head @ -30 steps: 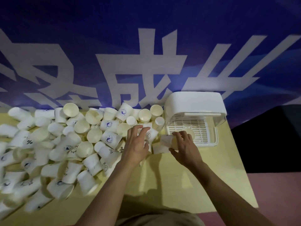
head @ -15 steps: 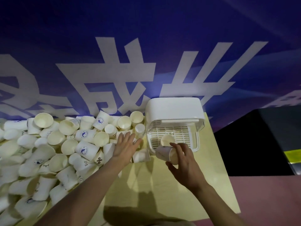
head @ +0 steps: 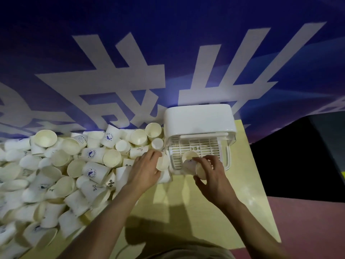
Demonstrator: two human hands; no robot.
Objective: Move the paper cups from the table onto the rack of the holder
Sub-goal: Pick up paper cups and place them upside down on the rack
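Both hands are working at the front of the holder. Nearest to me, the right hand (head: 211, 176) is gripping a paper cup (head: 199, 170) on its side, fingers curled over the wall, mouth turned back towards the person, probably so that it can be tipped onto the slats. Beside it, the left hand (head: 146, 171) is closing round a second cup (head: 162, 163) at the near right edge of the pile, which looks like getting the next one ready while the first goes in. Just beyond the right hand's fingers, one cup (head: 190, 156) is already sitting mouth up on the slatted rack (head: 201, 146) at its front edge. Further back, the white holder (head: 198, 117) is standing at the table's (head: 205, 212) far right corner, its open side facing the person for easy reaching. Stretching away leftwards, the heap of cups (head: 61, 165) is lying jumbled, so most of the job seems left. Behind everything, a blue banner (head: 168, 53) is hanging.
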